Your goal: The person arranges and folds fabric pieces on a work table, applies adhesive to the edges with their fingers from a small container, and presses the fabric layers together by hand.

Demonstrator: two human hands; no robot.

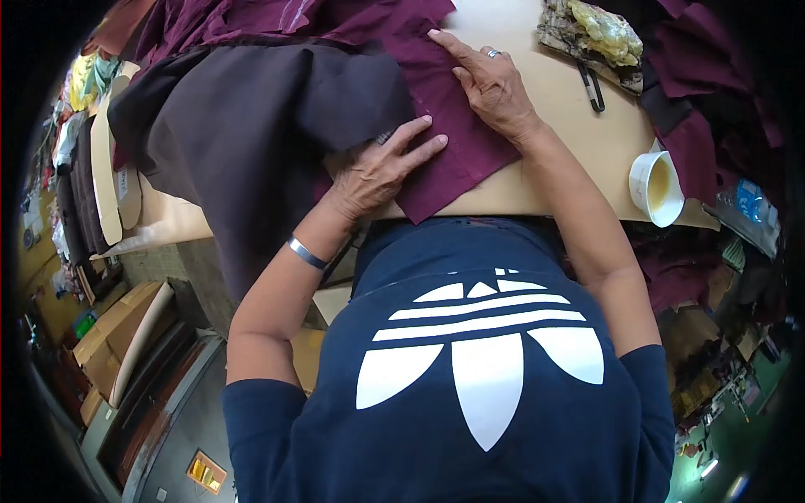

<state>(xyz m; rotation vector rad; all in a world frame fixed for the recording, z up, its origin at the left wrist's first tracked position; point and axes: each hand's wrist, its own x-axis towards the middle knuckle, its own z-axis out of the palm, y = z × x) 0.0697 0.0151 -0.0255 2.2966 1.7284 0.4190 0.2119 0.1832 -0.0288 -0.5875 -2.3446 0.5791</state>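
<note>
Maroon cloth (457, 159) lies over the front of the table, its lower corner hanging slightly past the edge. My left hand (373, 172) rests on its left side with two fingers stretched out; the dark folds partly cover the rest of that hand. My right hand (495, 88) touches the cloth's right edge, index finger extended and a ring on one finger. Neither hand visibly grips anything. A large dark grey-brown cloth (243, 126) is heaped left of my left hand and hangs over the table edge. More crumpled maroon fabric (352, 21) lies behind it.
On the tan tabletop (579, 151), a white bowl of yellowish liquid (658, 189) stands near the right front edge. A yellowish lump on a rough slab (599, 38) sits at the back, beside a black-handled tool (592, 88). Maroon fabric piles (700, 50) lie right; cardboard boxes (117, 335) stand lower left.
</note>
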